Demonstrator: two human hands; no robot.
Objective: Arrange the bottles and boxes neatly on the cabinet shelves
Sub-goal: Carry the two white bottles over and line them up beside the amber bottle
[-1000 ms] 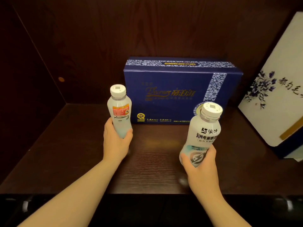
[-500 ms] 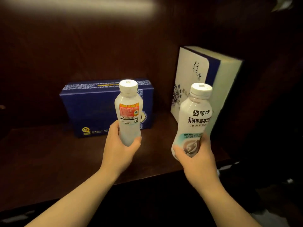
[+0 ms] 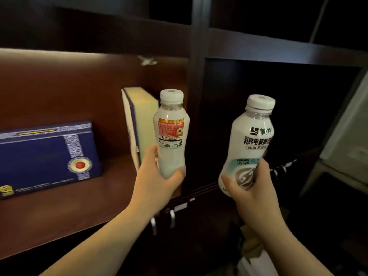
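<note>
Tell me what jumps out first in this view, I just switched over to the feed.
Two white-capped milky bottles held upright in the foreground: the left hand grips the bottle with the orange label, the right hand the bottle with black lettering. Behind, on the lit wooden shelf at left, lies a dark blue box, with a cream box standing upright beside it.

- Left bottle (image 3: 171, 134): milky white, white cap, orange-red label panel.
- Right bottle (image 3: 251, 144): white, black lettering, pale teal band, grey swirl emblem.
- Flat box (image 3: 45, 158): navy, blue-white patterned stripe, red-gold medallion.
- Upright box (image 3: 141, 118): cream, navy edging.
- Shelf (image 3: 65, 204): dark reddish-brown wood.
</note>
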